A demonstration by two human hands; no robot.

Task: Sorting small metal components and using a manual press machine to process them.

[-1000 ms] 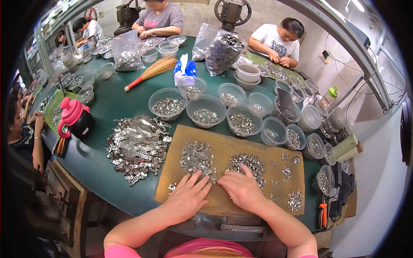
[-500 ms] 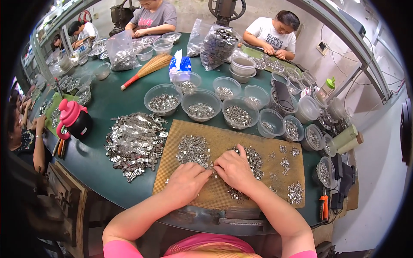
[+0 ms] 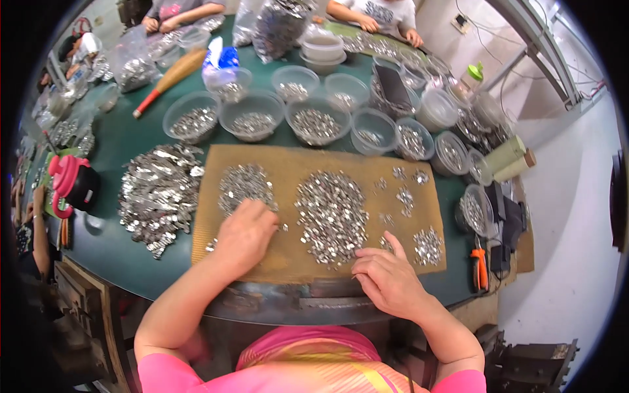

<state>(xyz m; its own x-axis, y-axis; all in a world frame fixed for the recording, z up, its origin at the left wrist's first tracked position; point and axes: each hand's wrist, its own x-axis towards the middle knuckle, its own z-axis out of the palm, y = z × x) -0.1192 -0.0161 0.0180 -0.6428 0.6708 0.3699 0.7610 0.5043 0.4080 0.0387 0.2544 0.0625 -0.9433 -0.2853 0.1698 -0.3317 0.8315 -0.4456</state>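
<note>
My left hand is at the near edge of a pile of small silvery metal pieces, its fingers bent down and closed, the tips hidden. My right hand is just off the lower right of a larger, shinier pile of metal pieces. One finger is raised and the others are curled in toward the thumb; what they hold, if anything, is too small to make out. Both piles lie on a tan textured board. Small clusters of metal parts are spread along its right side.
Linked metal strips are heaped left of the board. Clear plastic bowls of metal parts line its far side. A pink-and-black jug, a straw brush and orange-handled pliers lie around. Co-workers sit across the table.
My hands were together between the two piles and are now apart, the left at the left pile, the right lower right. The view has shifted, so the board sits farther left and higher.
</note>
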